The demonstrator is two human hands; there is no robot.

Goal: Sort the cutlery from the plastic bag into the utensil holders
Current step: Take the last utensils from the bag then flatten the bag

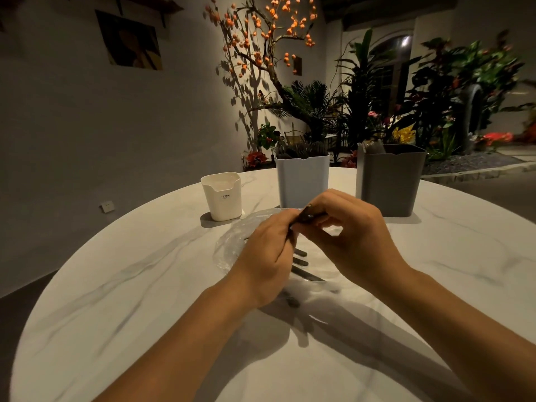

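A dark piece of cutlery [305, 216] is pinched between both sets of fingers, right hand [345, 230] curled round the upper end, left hand [268, 256] clamped on the lower end. Its long axis is tilted, upper end pointed up and away toward the grey holder [390, 181]. Right under the hands, a clear plastic bag [232, 242] is spread on the table [145, 285], dark handles [301, 261] seen inside. Just behind the bag, a light blue holder [301, 181] and a white cup [222, 197] are stood.
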